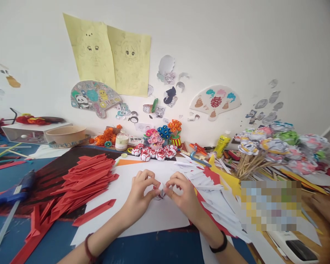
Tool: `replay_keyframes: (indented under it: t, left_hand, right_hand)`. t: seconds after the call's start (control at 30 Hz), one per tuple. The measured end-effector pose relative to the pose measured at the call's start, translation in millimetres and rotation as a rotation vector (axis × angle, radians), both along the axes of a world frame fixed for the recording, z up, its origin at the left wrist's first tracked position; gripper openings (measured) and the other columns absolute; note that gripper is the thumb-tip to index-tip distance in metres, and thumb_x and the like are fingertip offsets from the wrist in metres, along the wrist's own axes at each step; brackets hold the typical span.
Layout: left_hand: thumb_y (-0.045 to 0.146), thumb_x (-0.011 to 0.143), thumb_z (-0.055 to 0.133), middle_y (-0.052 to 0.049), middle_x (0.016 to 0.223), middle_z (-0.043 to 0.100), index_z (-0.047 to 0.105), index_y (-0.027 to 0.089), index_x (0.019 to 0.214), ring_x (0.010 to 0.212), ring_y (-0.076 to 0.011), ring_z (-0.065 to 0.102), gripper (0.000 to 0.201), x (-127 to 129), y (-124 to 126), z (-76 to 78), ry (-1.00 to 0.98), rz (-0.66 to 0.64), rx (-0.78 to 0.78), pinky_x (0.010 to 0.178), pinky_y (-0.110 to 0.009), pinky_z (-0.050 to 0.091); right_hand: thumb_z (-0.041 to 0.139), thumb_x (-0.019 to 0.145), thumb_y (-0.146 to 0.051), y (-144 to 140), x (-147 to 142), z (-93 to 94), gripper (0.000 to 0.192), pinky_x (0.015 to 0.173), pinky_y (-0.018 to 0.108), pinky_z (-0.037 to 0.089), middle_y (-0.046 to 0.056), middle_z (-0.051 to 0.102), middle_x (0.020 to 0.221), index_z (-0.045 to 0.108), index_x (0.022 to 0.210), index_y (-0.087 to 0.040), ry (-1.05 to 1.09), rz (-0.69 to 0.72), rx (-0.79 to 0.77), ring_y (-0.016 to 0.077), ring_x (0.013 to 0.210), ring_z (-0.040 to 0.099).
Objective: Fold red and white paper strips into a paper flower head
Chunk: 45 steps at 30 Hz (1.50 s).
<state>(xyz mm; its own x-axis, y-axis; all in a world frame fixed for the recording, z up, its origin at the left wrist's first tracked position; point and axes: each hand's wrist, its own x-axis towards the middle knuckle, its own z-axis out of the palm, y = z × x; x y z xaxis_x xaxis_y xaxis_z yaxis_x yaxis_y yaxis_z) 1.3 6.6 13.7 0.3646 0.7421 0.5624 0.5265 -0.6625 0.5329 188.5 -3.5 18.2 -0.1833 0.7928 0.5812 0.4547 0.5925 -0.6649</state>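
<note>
Over a large white paper sheet, my left hand and my right hand face each other with fingertips pinched. Between them they hold a small folded paper piece, white at the top with a darker part below, mostly hidden by the fingers. Left of the sheet lies a heap of folded red paper strips, with one red strip resting on its edge. On the right spread many folded white paper strips. Finished red-and-white paper flowers stand just behind the sheet.
At the left lie a blue glue gun, a round tan basin and a white box. Behind stand a small jar and a yellow bottle. Paper flowers on sticks crowd the right. Another person's hand shows at the far right.
</note>
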Motion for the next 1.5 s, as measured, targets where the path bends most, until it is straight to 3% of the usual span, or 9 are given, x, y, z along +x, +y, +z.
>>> replay_keyframes:
  t: [0.23, 0.37, 0.73, 0.83, 0.93, 1.0, 1.07, 1.17, 1.5]
  left_hand:
    - [0.018, 0.093, 0.051, -0.004, 0.095, 0.054, 0.059, 0.021, 0.084, 0.086, -0.0199, 0.045, 0.012, 7, -7, -2.7, 0.044, 0.048, 0.123, 0.073, -0.034, 0.033]
    - [0.013, 0.092, 0.048, -0.004, 0.096, 0.053, 0.056, 0.02, 0.085, 0.085, -0.0198, 0.044, 0.013, 10, -8, -6.1, 0.084, 0.041, 0.176, 0.073, -0.035, 0.031]
    - [0.014, 0.093, 0.048, -0.004, 0.099, 0.053, 0.055, 0.021, 0.086, 0.089, -0.0208, 0.045, 0.012, 8, -7, -4.4, 0.091, 0.033, 0.085, 0.076, -0.036, 0.032]
    - [0.018, 0.093, 0.05, -0.003, 0.096, 0.052, 0.057, 0.022, 0.087, 0.092, -0.0211, 0.046, 0.01, 5, -6, -0.1, 0.011, 0.006, -0.006, 0.08, -0.037, 0.033]
    - [0.024, 0.093, 0.052, -0.003, 0.094, 0.051, 0.058, 0.022, 0.085, 0.092, -0.0211, 0.046, 0.01, 3, -4, 3.9, -0.095, -0.079, -0.085, 0.083, -0.036, 0.035]
    - [0.028, 0.093, 0.052, -0.003, 0.092, 0.05, 0.057, 0.021, 0.083, 0.091, -0.0208, 0.047, 0.013, 2, -4, 6.4, -0.166, -0.138, -0.119, 0.084, -0.036, 0.037]
    - [0.031, 0.093, 0.052, -0.003, 0.09, 0.049, 0.058, 0.02, 0.082, 0.09, -0.0203, 0.047, 0.017, 0, -5, 9.3, -0.22, -0.181, -0.142, 0.083, -0.034, 0.038]
    - [0.033, 0.092, 0.055, -0.003, 0.091, 0.05, 0.06, 0.02, 0.083, 0.091, -0.0195, 0.048, 0.017, -2, -7, 15.2, -0.25, -0.228, -0.182, 0.084, -0.033, 0.038]
    - [0.037, 0.088, 0.061, -0.002, 0.092, 0.051, 0.062, 0.02, 0.074, 0.094, -0.0189, 0.05, 0.022, -6, -12, 27.6, -0.301, -0.237, -0.392, 0.089, -0.032, 0.036]
  right_hand:
    - [0.069, 0.082, -0.022, 2, -1, -7.7, 0.015, 0.073, 0.032, 0.042, 0.002, 0.049, 0.083, 0.063, 0.068, -0.02, -0.015, -0.087, 0.001, 0.0191, 0.083, 0.051]
    - [0.065, 0.081, -0.016, 2, -3, -9.7, 0.013, 0.075, 0.032, 0.042, 0.002, 0.047, 0.086, 0.061, 0.069, -0.019, 0.042, -0.059, -0.058, 0.0186, 0.084, 0.051]
    - [0.059, 0.087, -0.027, 0, -2, -0.3, 0.02, 0.075, 0.032, 0.037, 0.001, 0.053, 0.077, 0.054, 0.069, -0.02, 0.053, 0.066, -0.136, 0.0192, 0.081, 0.048]
    - [0.048, 0.095, -0.044, 4, 3, 2.1, 0.035, 0.08, 0.033, 0.04, 0.004, 0.057, 0.086, 0.061, 0.074, -0.019, 0.271, 0.187, -0.314, 0.0192, 0.085, 0.053]
    - [0.04, 0.096, -0.055, 4, 7, 3.7, 0.042, 0.079, 0.035, 0.045, 0.007, 0.062, 0.102, 0.064, 0.106, -0.021, 0.586, 0.288, -0.628, 0.0211, 0.091, 0.058]
    - [0.041, 0.094, -0.059, 3, 9, 3.9, 0.049, 0.078, 0.038, 0.047, 0.009, 0.063, 0.102, 0.061, 0.117, -0.02, 0.668, 0.465, -0.84, 0.0218, 0.087, 0.061]
    - [0.048, 0.091, -0.059, 3, 9, 3.0, 0.051, 0.077, 0.039, 0.048, 0.01, 0.063, 0.095, 0.064, 0.111, -0.016, 0.635, 0.649, -0.959, 0.0201, 0.079, 0.062]
    - [0.06, 0.086, -0.053, 4, 9, 1.1, 0.043, 0.074, 0.034, 0.049, 0.008, 0.061, 0.09, 0.069, 0.098, -0.013, 0.582, 0.735, -0.939, 0.016, 0.073, 0.058]
    - [0.069, 0.084, -0.041, 6, 5, -2.6, 0.03, 0.07, 0.028, 0.045, 0.004, 0.057, 0.08, 0.071, 0.091, -0.012, 0.583, 0.671, -0.917, 0.0142, 0.075, 0.053]
